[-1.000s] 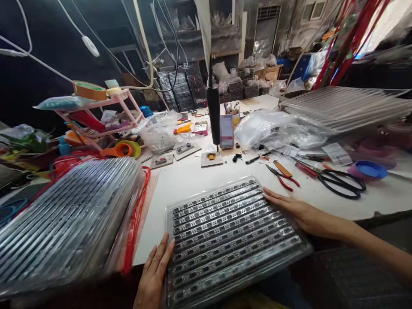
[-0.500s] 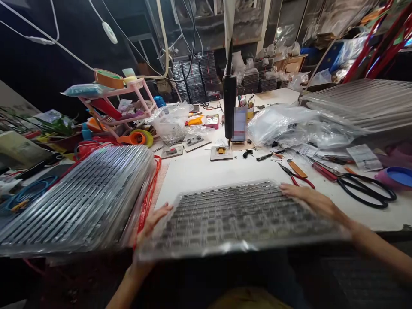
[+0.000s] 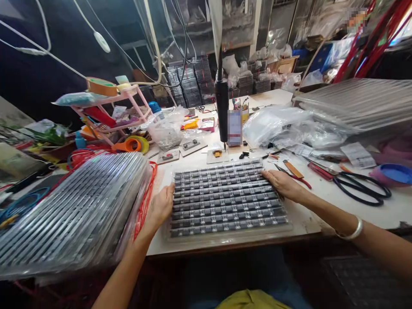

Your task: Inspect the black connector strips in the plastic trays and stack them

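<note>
My left grip [image 3: 163, 201] pinches the tray [image 3: 225, 199] at its nine o'clock edge, thumb up; my right grip [image 3: 281, 183] is closed on its two o'clock corner. The tray is between my hands, over the near edge of the surface [image 3: 380, 216]; I can't tell whether it lies fully flat. If I raise one side more than the other, its rows of small dark pieces could slip. Pushing towards twelve o'clock could knock the block [image 3: 212, 158] under the hanging screwdriver [image 3: 222, 107]. A drift towards three might catch the pliers [image 3: 305, 183]; one towards nine might bump the stack [image 3: 86, 201].
</note>
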{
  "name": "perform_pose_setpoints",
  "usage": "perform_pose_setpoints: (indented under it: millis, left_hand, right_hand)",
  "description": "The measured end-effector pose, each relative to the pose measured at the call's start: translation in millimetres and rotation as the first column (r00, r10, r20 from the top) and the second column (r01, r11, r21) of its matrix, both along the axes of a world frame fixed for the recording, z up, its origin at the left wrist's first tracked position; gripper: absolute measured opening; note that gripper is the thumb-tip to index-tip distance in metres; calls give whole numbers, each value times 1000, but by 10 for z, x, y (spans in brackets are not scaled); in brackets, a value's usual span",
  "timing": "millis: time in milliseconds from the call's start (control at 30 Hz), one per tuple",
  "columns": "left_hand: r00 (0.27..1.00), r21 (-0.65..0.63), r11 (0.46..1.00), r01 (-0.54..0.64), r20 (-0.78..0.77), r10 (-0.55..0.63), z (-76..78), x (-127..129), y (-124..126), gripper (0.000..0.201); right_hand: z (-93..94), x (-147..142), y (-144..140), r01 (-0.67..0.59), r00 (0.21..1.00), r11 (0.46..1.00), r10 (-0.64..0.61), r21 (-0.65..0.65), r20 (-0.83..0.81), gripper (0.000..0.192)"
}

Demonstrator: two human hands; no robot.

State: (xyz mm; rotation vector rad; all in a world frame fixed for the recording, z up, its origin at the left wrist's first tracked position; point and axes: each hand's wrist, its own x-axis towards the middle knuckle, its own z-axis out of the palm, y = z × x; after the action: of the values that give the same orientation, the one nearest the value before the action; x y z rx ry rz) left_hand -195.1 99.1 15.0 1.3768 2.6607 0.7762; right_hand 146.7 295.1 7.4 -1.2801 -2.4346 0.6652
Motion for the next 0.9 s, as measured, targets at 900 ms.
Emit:
perform_pose_setpoints:
  millis: [900]
  left_hand:
    - [998, 163, 986, 31, 48, -39, -482, 465, -648, 42]
  right_hand:
    - [-613, 360, -761, 126, 966, 979, -85, 160, -244, 46]
